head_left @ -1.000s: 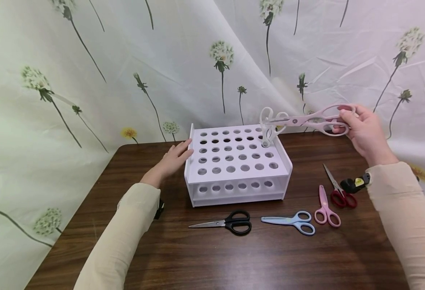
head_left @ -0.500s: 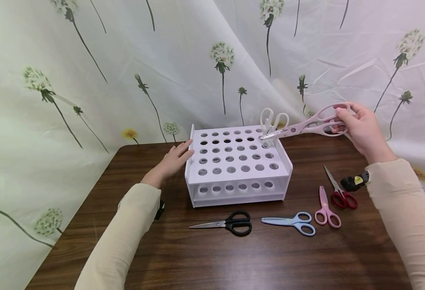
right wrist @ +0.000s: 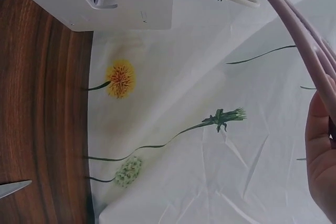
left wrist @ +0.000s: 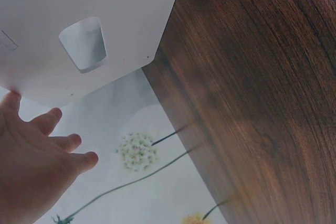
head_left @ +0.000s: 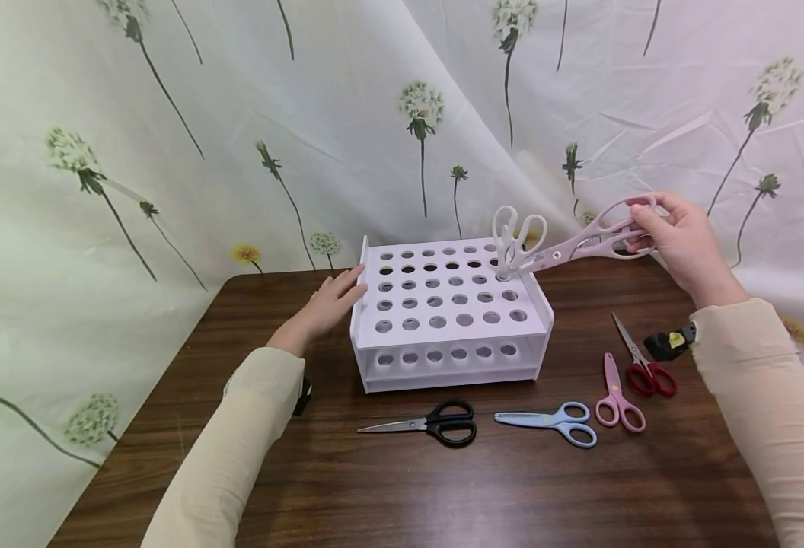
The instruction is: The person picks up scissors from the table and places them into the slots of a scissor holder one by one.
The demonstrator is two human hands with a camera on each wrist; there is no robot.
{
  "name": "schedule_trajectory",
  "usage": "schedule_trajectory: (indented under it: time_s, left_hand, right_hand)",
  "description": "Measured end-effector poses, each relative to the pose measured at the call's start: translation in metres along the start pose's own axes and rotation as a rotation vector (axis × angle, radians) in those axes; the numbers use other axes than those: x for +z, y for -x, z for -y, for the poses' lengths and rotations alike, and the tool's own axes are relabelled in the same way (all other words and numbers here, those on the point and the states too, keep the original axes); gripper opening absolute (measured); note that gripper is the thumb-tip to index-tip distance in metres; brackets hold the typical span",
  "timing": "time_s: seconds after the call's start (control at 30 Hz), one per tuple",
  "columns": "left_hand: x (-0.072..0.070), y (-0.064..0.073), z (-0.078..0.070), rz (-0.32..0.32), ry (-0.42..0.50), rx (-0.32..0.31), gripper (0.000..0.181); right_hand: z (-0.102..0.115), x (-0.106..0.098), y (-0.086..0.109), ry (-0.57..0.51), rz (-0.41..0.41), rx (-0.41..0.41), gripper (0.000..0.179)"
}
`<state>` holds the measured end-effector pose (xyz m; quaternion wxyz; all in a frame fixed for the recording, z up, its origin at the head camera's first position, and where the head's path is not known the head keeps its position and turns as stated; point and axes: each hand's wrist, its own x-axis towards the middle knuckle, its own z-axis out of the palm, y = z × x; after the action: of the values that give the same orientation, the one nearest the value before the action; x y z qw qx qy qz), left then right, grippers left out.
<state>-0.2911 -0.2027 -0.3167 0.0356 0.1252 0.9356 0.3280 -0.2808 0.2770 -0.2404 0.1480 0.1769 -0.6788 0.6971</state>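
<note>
A white rack [head_left: 416, 335] with rows of round holes stands on the table. My left hand [head_left: 323, 304] rests against its left side panel, fingers extended; in the left wrist view that hand [left wrist: 42, 156] has its fingers spread by the panel. White-handled scissors [head_left: 520, 232] stand upright in a hole near the rack's right back, handles up. Pink scissors [head_left: 580, 240] are gripped by the handles in my right hand [head_left: 683, 243]. Their blades slant down leftward, tips at the rack beside the white scissors; whether they enter a hole I cannot tell.
In front of the rack lie black-handled scissors [head_left: 451, 421] and light-blue scissors [head_left: 559, 420]. Small pink scissors [head_left: 617, 399] and red-handled scissors [head_left: 649, 373] lie to its right. A flower-printed curtain [head_left: 292, 114] hangs behind the table [head_left: 292, 472].
The pink scissors have tilted, their tips dropping from the level of the white handles to the rack top. My right hand has shifted slightly left. My left hand stays in place.
</note>
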Motion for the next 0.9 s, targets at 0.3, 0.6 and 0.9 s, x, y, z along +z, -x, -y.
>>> schedule_trajectory:
  time_s: [0.3,0.6,0.9]
  left_hand:
    - [0.0,-0.0007,0.0007,-0.008,-0.002,0.003,0.06]
    - [0.0007,-0.0004,0.0015,-0.005,0.004,0.005,0.06]
    - [-0.0001,0.0002,0.0008,-0.008,-0.001,0.011,0.06]
  right_hand:
    - [0.0015,0.0014,-0.002,0.077,0.01,0.01,0.006]
    - [0.0,0.004,-0.0012,0.077,-0.003,0.017,0.004]
    - [0.0009,0.0089,-0.0023,0.067,-0.024,0.018,0.006]
